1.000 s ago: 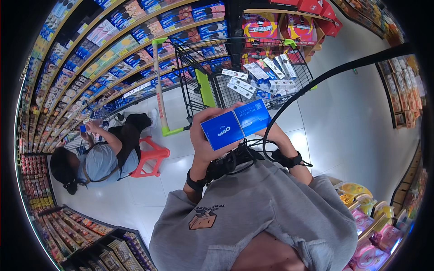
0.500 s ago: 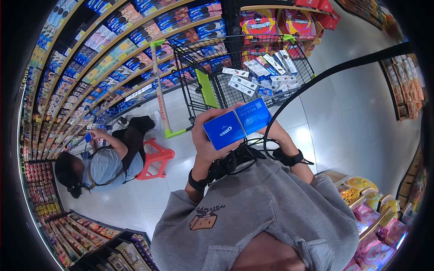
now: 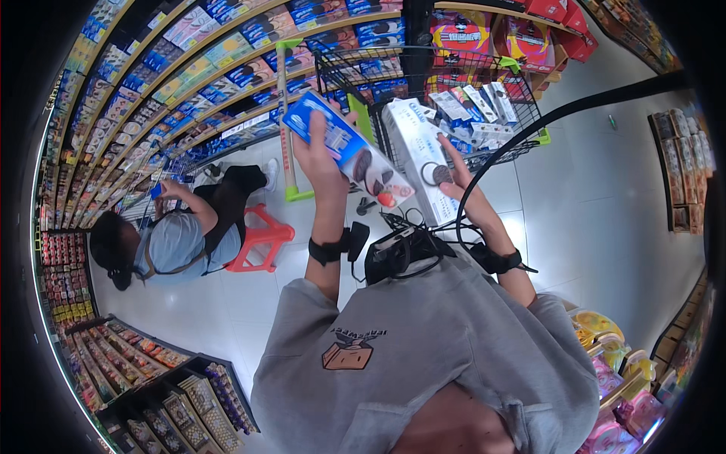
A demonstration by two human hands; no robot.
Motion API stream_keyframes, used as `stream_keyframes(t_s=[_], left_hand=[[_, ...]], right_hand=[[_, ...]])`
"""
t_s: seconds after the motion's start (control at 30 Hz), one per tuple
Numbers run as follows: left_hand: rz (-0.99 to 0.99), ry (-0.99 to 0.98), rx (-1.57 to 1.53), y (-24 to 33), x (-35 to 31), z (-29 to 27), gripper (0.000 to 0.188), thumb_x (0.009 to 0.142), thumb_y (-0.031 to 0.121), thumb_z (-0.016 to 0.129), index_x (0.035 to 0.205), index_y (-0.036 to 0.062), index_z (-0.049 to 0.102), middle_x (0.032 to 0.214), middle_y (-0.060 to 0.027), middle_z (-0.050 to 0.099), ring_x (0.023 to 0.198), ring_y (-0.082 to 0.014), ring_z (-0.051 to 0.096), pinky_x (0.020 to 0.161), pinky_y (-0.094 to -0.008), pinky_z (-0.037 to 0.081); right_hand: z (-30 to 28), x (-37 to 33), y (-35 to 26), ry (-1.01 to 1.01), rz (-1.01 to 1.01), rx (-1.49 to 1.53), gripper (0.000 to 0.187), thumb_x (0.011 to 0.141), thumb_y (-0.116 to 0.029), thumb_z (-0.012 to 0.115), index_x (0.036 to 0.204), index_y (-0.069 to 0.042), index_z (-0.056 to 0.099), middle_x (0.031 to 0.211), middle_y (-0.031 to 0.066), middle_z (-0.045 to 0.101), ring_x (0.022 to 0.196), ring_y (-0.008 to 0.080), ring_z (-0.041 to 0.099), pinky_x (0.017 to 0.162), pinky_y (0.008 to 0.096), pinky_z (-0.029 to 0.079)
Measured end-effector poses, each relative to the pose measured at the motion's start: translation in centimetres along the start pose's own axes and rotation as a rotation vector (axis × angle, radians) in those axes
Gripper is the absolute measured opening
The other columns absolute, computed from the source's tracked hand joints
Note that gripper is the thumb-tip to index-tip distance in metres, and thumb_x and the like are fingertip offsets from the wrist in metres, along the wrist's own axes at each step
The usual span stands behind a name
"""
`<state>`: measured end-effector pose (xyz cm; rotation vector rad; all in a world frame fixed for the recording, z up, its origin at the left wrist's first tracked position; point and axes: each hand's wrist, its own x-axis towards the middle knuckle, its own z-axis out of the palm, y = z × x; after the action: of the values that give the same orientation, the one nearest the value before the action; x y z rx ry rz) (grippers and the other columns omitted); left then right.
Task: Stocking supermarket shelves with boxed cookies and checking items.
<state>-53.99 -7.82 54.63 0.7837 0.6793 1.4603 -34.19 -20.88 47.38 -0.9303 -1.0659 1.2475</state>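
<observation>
My left hand [image 3: 321, 157] is wrapped round a long cookie box [image 3: 355, 151], blue at its far end, with dark sandwich cookies and a strawberry pictured at the near end. In my right hand [image 3: 470, 188] is a second cookie box [image 3: 414, 144], mostly white with a dark cookie pictured on it. Its fingers lie along the box's right side. Both boxes are tilted and held apart in front of my body, this side of a wire shopping cart [image 3: 522, 145]. Several cookie boxes [image 3: 484, 102] lie loosely in the cart.
Shelves [image 3: 249, 57] packed with boxes curve along the left and far side. A person [image 3: 178, 242] sits by a red stool [image 3: 263, 240] at the left, holding a blue item. Black cables [image 3: 412, 238] hang at my waist. Display racks [image 3: 612, 363] stand at the near right.
Both hands were together on a blue package; now they are apart, each with its own box turned to show a pictured face. My view has shifted slightly, moving the cart rightward and up.
</observation>
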Motion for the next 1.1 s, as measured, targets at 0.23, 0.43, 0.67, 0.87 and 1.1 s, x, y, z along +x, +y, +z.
stream_keyframes(t_s=[0.23, 0.43, 0.67, 0.87, 1.1], left_hand=[[-0.538, -0.026, -0.708, -4.5, 4.1, -8.9, 0.054, 0.097, 0.045, 0.032, 0.127, 0.0018, 0.045, 0.116, -0.0235, 0.059, 0.103, -0.0356, 0.059, 0.09, -0.0464, 0.049], [-0.744, 0.216, -1.075, -5.8, 2.9, -7.9, 0.043, 0.085, 0.017, 0.062, 0.119, -0.0043, 0.046, 0.118, -0.0212, 0.047, 0.112, -0.0366, 0.054, 0.093, -0.045, 0.051], [-0.734, 0.08, -1.03, -7.0, 3.2, -10.0, 0.05, 0.101, 0.037, 0.02, 0.135, 0.0037, 0.032, 0.132, -0.0228, 0.043, 0.122, -0.0334, 0.048, 0.099, -0.0487, 0.044], [-0.782, 0.13, -1.072, -6.9, 3.0, -9.6, 0.038, 0.09, 0.015, 0.055, 0.122, -0.0035, 0.046, 0.121, -0.0199, 0.05, 0.116, -0.0315, 0.052, 0.093, -0.0386, 0.05], [-0.457, 0.043, -0.305, -5.4, 1.7, -5.9, 0.055, 0.097, 0.045, 0.037, 0.133, 0.0032, 0.039, 0.123, -0.0205, 0.053, 0.111, -0.0353, 0.056, 0.093, -0.0489, 0.046]], right_hand=[[0.3, -0.8, -0.4, 0.099, 0.065, -0.058, 0.071, 0.086, -0.012, 0.055, 0.15, -0.012, 0.023, 0.146, 0.0036, 0.031, 0.109, 0.0114, 0.046, 0.1, 0.0284, 0.033], [0.7, -1.3, -0.2, 0.16, 0.083, -0.034, 0.084, 0.08, -0.041, 0.063, 0.148, -0.007, 0.025, 0.151, 0.0142, 0.026, 0.137, 0.0255, 0.027, 0.112, 0.0367, 0.017], [0.9, -1.9, 0.1, 0.16, 0.121, -0.006, 0.082, 0.081, -0.039, 0.062, 0.148, -0.008, 0.027, 0.15, 0.0141, 0.027, 0.137, 0.0252, 0.027, 0.112, 0.0369, 0.017], [0.7, -2.1, 0.6, 0.2, 0.0, -0.052, 0.068, 0.086, -0.017, 0.054, 0.148, -0.01, 0.028, 0.14, 0.0048, 0.038, 0.098, 0.0121, 0.048, 0.092, 0.0252, 0.037], [0.3, -2.5, -0.1, 0.217, 0.013, -0.033, 0.068, 0.085, -0.017, 0.054, 0.148, -0.012, 0.028, 0.124, 0.0076, 0.05, 0.09, 0.0098, 0.05, 0.085, 0.0225, 0.04]])
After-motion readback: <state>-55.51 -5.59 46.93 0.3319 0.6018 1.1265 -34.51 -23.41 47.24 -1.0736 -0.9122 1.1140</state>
